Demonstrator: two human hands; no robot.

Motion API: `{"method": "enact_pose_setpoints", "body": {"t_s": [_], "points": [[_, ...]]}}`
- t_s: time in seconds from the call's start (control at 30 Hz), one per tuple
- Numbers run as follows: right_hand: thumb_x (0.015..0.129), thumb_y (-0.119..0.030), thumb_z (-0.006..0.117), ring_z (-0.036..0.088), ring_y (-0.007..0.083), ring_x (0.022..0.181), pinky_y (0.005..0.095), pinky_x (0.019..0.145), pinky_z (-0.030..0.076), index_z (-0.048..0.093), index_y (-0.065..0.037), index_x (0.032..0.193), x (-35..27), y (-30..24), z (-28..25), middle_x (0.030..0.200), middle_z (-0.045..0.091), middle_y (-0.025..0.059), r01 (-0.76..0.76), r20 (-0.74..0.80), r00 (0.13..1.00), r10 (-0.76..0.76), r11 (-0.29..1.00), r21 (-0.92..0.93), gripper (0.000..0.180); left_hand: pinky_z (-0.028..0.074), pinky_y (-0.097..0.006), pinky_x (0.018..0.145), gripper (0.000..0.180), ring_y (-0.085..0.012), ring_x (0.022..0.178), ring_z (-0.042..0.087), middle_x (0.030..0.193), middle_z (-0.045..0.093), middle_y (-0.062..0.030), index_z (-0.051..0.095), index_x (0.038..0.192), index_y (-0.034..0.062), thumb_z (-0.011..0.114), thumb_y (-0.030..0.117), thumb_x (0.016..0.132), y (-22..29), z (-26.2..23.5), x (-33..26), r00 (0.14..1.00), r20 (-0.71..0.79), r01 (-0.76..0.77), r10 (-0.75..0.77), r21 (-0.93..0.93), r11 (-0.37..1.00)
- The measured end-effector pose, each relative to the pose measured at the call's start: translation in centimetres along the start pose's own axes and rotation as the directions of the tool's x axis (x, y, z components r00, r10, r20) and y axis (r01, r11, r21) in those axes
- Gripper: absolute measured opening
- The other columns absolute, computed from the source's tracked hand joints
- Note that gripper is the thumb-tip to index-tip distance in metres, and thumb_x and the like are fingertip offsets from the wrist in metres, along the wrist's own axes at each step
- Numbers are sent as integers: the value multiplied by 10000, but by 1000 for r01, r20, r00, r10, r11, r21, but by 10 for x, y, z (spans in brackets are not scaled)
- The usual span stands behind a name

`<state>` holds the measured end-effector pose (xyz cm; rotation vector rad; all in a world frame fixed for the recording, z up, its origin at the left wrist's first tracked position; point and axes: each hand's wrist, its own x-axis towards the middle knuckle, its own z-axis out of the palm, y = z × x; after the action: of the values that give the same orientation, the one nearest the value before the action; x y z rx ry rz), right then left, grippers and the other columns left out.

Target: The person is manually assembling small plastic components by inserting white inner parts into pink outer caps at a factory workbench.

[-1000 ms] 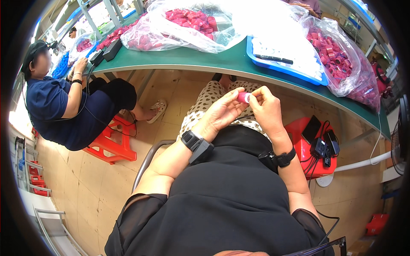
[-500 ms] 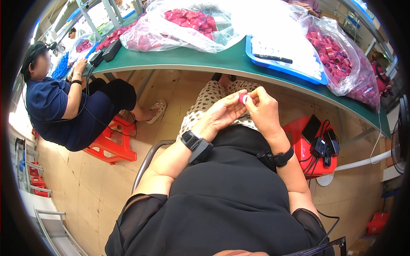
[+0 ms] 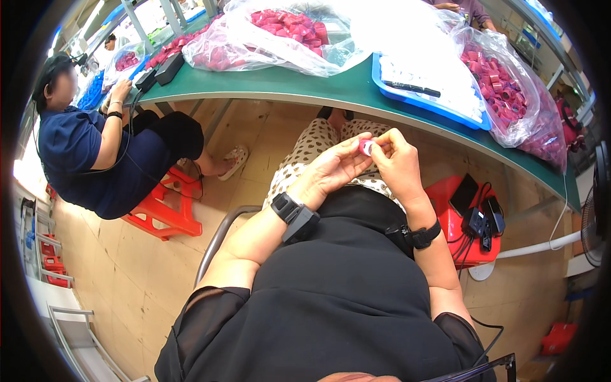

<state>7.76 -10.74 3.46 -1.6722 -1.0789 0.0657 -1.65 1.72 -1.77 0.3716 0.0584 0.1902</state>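
Observation:
Above my lap, a small magenta ring-shaped cap (image 3: 365, 147) with a white inside is held between my two hands. The thumb and fingertips of my left hand (image 3: 333, 167) pinch it from the left, palm turned up. From the other side, my right hand (image 3: 398, 164) has its thumb and forefinger pressed at the cap's white opening. Whether the right fingers hold a separate white piece is too small to tell. On the green table (image 3: 267, 89) in front lies an open clear plastic bag (image 3: 216, 54) of similar magenta pieces (image 3: 293, 30).
A blue tray (image 3: 439, 109) holds white pieces and a black pen (image 3: 412, 88). Right of it stands another bag of magenta pieces (image 3: 499, 89). A red stool (image 3: 471, 245) carries a phone and cables by my right arm. A co-worker (image 3: 83, 140) sits at the left; a fan (image 3: 593, 210) stands far right.
The cap has turned slightly, so more of its white inside shows. My right fingers have shifted a little against it. The whole view has moved slightly.

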Motion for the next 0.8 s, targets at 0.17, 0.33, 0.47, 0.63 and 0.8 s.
{"method": "enact_pose_setpoints", "body": {"t_s": [0.17, 0.33, 0.47, 0.63, 0.8], "points": [[801, -125, 684, 605, 189, 569, 302, 543, 485, 546, -9, 778, -2, -3, 0, 644, 616, 110, 32, -8, 999, -33, 997, -70, 182, 445, -355, 1009, 295, -205, 1093, 564, 1153, 592, -110, 539, 1192, -5, 563, 115, 924, 0, 1, 0, 1000, -4, 13, -13, -3, 1000], [798, -114, 675, 619, 234, 580, 325, 547, 491, 541, -11, 780, -1, -6, -1, 656, 618, 134, 50, -10, 999, -52, 990, -133, 170, 453, -348, 992, 310, -192, 1081, 572, 1158, 594, -105, 546, 1190, 5, 586, 140, 915, 0, 3, -1, 1000, -7, -29, 30, 125, 992], [803, -114, 667, 619, 238, 583, 327, 552, 490, 539, -8, 792, 0, -1, 2, 672, 620, 141, 88, 1, 996, -90, 972, -218, 166, 456, -344, 986, 304, -188, 1079, 575, 1155, 601, -103, 557, 1182, 12, 592, 146, 912, -1, 2, 0, 999, -11, -47, 50, 199, 979], [825, -133, 664, 596, 162, 590, 293, 561, 480, 557, -6, 818, 0, -1, 1, 695, 628, 108, -49, 98, 994, 54, 998, -50, 167, 470, -354, 990, 260, -203, 1049, 584, 1111, 603, -119, 566, 1147, 1, 554, 147, 932, -2, -7, 3, 997, -82, 7, -1, 67, 998], [827, -148, 688, 515, 58, 644, 222, 596, 445, 594, -7, 861, 2, 4, -1, 719, 607, 14, -176, 148, 978, 150, 968, 178, 173, 466, -359, 998, 254, -212, 1058, 583, 1108, 602, -125, 569, 1139, 0, 557, 143, 929, -2, -1, 1, 995, -100, -8, 14, 62, 998]]}}
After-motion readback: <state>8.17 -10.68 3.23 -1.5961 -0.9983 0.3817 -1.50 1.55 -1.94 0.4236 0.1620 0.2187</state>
